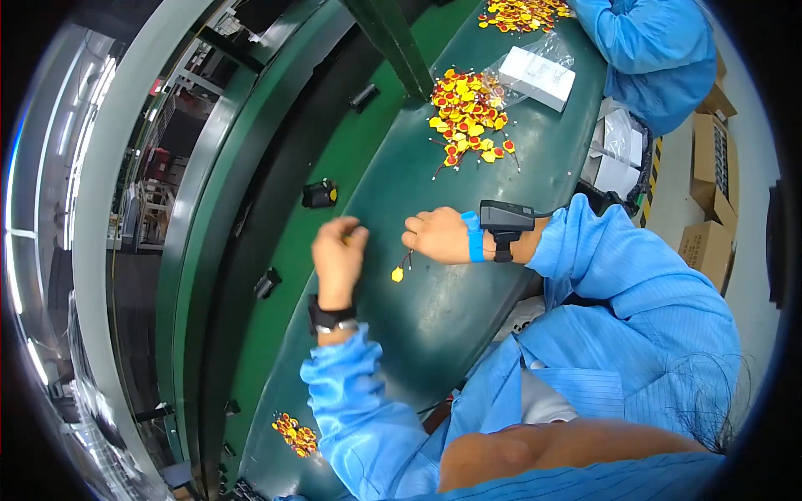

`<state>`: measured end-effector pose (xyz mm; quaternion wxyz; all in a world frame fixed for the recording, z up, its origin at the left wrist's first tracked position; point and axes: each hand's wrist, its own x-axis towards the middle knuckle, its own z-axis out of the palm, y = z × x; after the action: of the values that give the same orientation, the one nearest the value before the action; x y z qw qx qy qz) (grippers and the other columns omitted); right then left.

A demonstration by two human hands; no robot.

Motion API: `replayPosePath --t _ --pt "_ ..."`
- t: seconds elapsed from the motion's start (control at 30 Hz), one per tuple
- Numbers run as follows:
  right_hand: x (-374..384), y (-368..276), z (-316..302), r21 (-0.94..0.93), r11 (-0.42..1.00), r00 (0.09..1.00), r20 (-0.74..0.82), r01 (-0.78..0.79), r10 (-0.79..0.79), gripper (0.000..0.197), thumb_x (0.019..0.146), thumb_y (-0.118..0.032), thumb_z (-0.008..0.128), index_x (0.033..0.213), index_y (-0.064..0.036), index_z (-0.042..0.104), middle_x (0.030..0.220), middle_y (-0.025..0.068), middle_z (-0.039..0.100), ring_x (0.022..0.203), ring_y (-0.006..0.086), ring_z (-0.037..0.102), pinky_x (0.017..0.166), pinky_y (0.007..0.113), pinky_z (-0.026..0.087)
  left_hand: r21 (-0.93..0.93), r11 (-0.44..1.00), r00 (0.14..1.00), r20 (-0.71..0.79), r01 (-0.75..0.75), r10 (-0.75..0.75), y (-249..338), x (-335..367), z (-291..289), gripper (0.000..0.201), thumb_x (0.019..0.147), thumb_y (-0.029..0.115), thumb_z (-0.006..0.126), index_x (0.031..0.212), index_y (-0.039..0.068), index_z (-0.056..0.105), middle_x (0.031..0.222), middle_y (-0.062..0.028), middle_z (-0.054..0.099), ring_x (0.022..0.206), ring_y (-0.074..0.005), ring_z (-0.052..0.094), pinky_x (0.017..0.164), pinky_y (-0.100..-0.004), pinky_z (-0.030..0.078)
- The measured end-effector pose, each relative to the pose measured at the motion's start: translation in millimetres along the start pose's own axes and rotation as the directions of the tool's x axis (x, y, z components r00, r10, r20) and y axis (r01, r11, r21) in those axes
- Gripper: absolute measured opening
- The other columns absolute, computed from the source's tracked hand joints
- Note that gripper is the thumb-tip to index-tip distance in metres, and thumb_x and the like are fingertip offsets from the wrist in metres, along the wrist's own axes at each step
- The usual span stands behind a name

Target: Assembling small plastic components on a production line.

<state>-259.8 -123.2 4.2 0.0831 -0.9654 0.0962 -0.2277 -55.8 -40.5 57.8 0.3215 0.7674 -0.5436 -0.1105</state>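
A small yellow part with thin dark wires hangs just below my right hand, whose curled fingers pinch its wires. That hand is over the green work surface. To its left, slightly blurred, my left hand is raised near the surface's left edge with fingers curled together. A sliver of yellow shows between those fingers, too small to name. A pile of yellow and red wired parts lies farther up the surface, beyond both hands.
A white box in clear plastic lies by the pile. Another person's blue sleeve is at the far right, near more parts. Black units sit on the green belt at left. A smaller parts cluster lies near lower left.
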Motion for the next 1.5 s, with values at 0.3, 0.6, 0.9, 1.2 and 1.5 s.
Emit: replayPosePath --t 0.3,0.6,0.9,1.2,1.5 --pt "-8.3 -15.4 -3.1 -0.098 0.987 0.985 -0.098 0.129 -0.139 0.009 0.073 -0.014 0.061 0.08 -0.0088 0.057 0.081 0.0061 0.052 0.078 0.0228 0.057 0.06 0.036 0.049 0.249 0.959 0.991 0.043 -0.137 0.131 14.6 -87.6 29.4 0.014 0.075 0.012 0.07 0.083 0.005 0.059 0.086 -0.0102 0.057 0.076 -0.0304 0.059 0.064 -0.0406 0.048" --pt "-24.4 -24.2 -26.8 0.218 0.976 0.998 -0.065 0.018 -0.004 0.008 0.083 -0.014 0.059 0.084 -0.0067 0.059 0.077 0.0097 0.057 0.072 0.0278 0.06 0.064 0.04 0.048 -0.369 0.918 0.97 0.235 0.144 -0.058 21.1 -90.0 23.5 0.008 0.081 0.001 0.065 0.083 0.002 0.057 0.073 -0.0043 0.06 0.061 -0.0118 0.056 0.055 -0.0249 0.044" --pt "-34.8 -24.8 -67.5 0.945 0.193 0.963 0.268 -0.266 0.013 0.014 0.093 -0.01 0.054 0.092 0.0013 0.062 0.082 0.0048 0.064 0.072 0.0088 0.06 0.059 0.023 0.051 -0.477 0.876 0.995 0.09 0.068 -0.028 39.8 -102.1 19.5 0.01 0.08 -0.004 0.063 0.087 0.001 0.058 0.074 -0.0022 0.059 0.066 -0.0103 0.057 0.061 -0.0237 0.047" --pt "-47.6 -28.8 -64.2 0.864 -0.404 0.9 0.396 -0.299 0.182 0.01 0.09 -0.013 0.06 0.095 -0.0063 0.055 0.077 0.0041 0.063 0.062 0.0124 0.062 0.055 0.024 0.051 0.374 0.883 0.88 -0.265 -0.284 0.395 50.7 -117.3 23.8 0.021 0.08 0.008 0.069 0.098 0.0 0.064 0.092 -0.0098 0.063 0.075 -0.0191 0.064 0.068 -0.0276 0.05" --pt "-54.0 -61.2 -51.7 0.902 -0.352 0.816 0.392 -0.25 0.425 0.014 0.086 -0.02 0.067 0.089 -0.0059 0.067 0.067 -0.0014 0.057 0.058 0.0061 0.051 0.052 0.021 0.042 -0.775 0.626 0.992 0.01 0.088 -0.127 103.4 -142.8 39.4 0.015 0.087 0.015 0.067 0.084 0.001 0.063 0.071 -0.0004 0.061 0.058 -0.0055 0.054 0.051 -0.0176 0.038"
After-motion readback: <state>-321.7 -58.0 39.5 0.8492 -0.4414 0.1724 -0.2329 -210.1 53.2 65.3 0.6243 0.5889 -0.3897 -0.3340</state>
